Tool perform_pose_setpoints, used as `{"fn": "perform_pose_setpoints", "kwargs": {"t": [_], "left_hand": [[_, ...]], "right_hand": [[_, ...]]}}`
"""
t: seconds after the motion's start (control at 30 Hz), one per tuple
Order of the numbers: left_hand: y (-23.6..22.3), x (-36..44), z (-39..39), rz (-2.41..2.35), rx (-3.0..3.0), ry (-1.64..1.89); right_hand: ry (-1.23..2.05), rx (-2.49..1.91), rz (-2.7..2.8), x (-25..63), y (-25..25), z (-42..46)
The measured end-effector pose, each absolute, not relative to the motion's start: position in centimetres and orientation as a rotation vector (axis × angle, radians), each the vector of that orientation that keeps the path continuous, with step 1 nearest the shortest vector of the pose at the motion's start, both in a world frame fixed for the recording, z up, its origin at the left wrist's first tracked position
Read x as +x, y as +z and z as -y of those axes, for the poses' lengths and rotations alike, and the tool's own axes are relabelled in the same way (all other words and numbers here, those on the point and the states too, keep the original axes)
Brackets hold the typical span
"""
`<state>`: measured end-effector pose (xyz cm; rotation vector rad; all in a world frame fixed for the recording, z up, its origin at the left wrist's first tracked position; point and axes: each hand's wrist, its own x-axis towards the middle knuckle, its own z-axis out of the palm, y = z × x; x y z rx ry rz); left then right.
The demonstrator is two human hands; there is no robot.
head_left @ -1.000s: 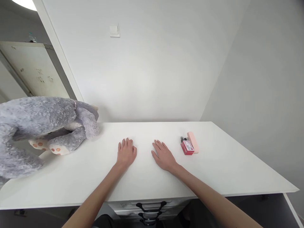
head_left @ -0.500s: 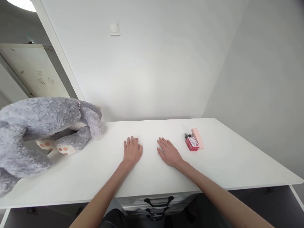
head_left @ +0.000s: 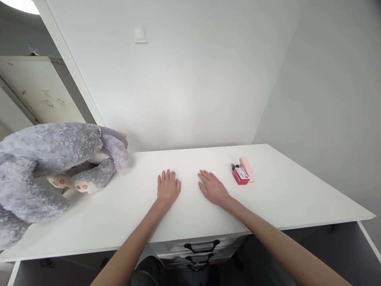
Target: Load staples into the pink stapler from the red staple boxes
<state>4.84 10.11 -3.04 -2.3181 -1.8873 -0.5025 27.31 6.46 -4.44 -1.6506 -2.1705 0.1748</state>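
Note:
My left hand (head_left: 168, 189) lies palm down on the white desk (head_left: 113, 222), its fingers stretched forward and holding nothing. To its right, my right hand (head_left: 213, 188) also rests flat on the desktop with fingers extended. Nearest to the right hand, a short way off, is a small red and white box (head_left: 241, 176). A pink stapler-like object (head_left: 247, 169) lies against the box's right side. Behind the box, a small black and metal item (head_left: 235, 166) is partly hidden, and I cannot make out its kind.
A large grey plush toy (head_left: 65, 147) slumps over the desk's left end. Behind the desk rises a white wall with a light switch (head_left: 141, 35). Drawers with black handles (head_left: 202, 247) sit below the front edge. A pale cabinet (head_left: 38, 87) stands beyond the wall's left end.
The view has tilted and shifted slightly. Both hands stay flat on the desk in much the same places, and the objects have not moved.

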Motion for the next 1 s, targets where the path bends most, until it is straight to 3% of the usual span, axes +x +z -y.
{"fn": "perform_pose_setpoints", "kwargs": {"t": [1.0], "left_hand": [[-2.0, 5.1, -9.4, 1.837, -2.419, -0.527]], "right_hand": [[0.192, -1.654, 2.171, 27.8, -4.2, -6.9]]}}
